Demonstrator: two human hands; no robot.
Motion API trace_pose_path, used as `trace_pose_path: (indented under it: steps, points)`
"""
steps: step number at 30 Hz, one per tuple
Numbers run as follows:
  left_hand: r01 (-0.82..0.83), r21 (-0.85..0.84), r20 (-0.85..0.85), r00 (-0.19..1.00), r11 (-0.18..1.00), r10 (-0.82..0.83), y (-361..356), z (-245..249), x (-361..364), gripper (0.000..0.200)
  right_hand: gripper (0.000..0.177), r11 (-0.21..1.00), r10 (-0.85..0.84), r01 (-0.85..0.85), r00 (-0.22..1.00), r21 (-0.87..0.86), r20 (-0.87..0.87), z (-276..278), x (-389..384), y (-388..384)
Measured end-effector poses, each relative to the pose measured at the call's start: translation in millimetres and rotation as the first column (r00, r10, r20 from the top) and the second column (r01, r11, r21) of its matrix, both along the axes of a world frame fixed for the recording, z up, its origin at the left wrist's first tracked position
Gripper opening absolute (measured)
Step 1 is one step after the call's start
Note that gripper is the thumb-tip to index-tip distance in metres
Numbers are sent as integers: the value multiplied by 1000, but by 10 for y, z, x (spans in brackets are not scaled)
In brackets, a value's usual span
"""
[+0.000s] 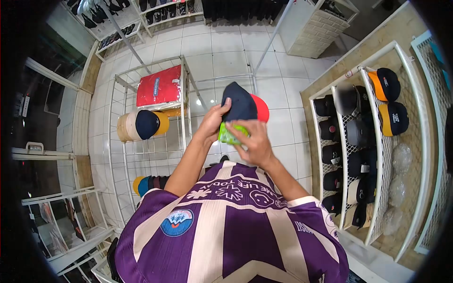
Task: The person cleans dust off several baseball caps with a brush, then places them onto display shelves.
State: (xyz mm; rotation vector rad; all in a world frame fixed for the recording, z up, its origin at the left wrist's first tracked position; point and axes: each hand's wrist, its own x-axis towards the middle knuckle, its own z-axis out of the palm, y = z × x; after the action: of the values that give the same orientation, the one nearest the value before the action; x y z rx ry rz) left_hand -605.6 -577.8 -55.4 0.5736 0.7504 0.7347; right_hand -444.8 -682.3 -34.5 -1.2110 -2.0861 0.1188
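My left hand (212,121) grips a cap with a navy crown (238,104) and a red brim (261,108), its thumb pressed on the crown's left side. The brim points right. Just below the crown is a bright green packet (228,134) with small print too blurred to read. My right hand (254,140), slightly smeared by motion, has its fingers bent over the packet, close to the cap's lower edge. How the packet sits between the two hands is partly hidden.
A white wire rack (185,94) at left carries a red packaged garment (159,87) and a row of caps (147,124). On the right, a mesh shelf (373,207) holds many caps, including an orange-and-black one (388,85). Metal poles (271,40) stand ahead on white floor tiles (226,63).
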Motion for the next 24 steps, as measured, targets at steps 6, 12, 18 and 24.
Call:
trace_pose_path:
  steps: [6, 12, 18, 24]
  points:
    - [8, -102, 8, 1000, 995, -8, 11, 64, -23, 36, 77, 981, -163, 179, 971, 79, -172, 228, 103, 145]
    - [-6, -81, 195, 980, 997, 22, 225, 123, -118, 48, 71, 993, 67, -54, 990, -103, 127, -406, 249, -169]
    - [83, -185, 431, 903, 979, 5, 263, -88, -90, 49, 73, 964, -53, 69, 996, 256, -68, -439, 275, 94]
    - [-67, 38, 141, 988, 997, 61, 109, 229, -250, 47, 60, 951, -308, 299, 917, -74, -253, -305, 471, -152]
